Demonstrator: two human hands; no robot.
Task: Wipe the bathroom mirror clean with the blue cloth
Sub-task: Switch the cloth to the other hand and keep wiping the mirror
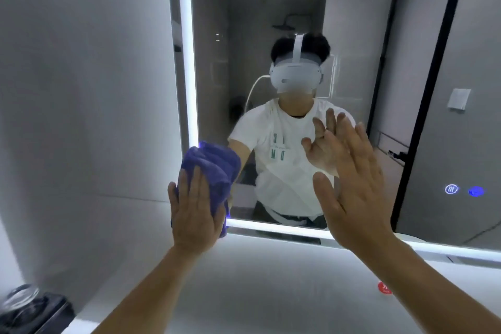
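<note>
**Mirror wipe: cloth at lower left corner**

1. The mirror (357, 13) fills the view from 12 to 4 o'clock, with a lit strip along its left and bottom edges. Its top and right side are cut off by the frame.
2. The pale table (271, 293) runs below it, from 5 to 8 o'clock.
3. Right hand (357, 192), at 3 o'clock of centre: flat, fingers straight and spread, palm toward the glass, holding nothing. Whether it touches the glass cannot be told.
4. Left hand (195, 211), at 7 o'clock of centre: fingers straight, pressing the blue cloth (214, 165) onto the mirror's lower left corner.
5. The cloth is bunched, with its long axis near upright and its free end toward 12 o'clock. Its lower part is hidden under the hand.
6. A dark tray-like object (46, 314) at 8 o'clock carries a clear glass piece (20, 297). Both are blurred and cut off.
7. Two lit touch icons (451, 189) show on the glass at 4 o'clock.
8. A red sticker (384, 287) lies on the table at 5 o'clock; its print is unreadable.
</note>
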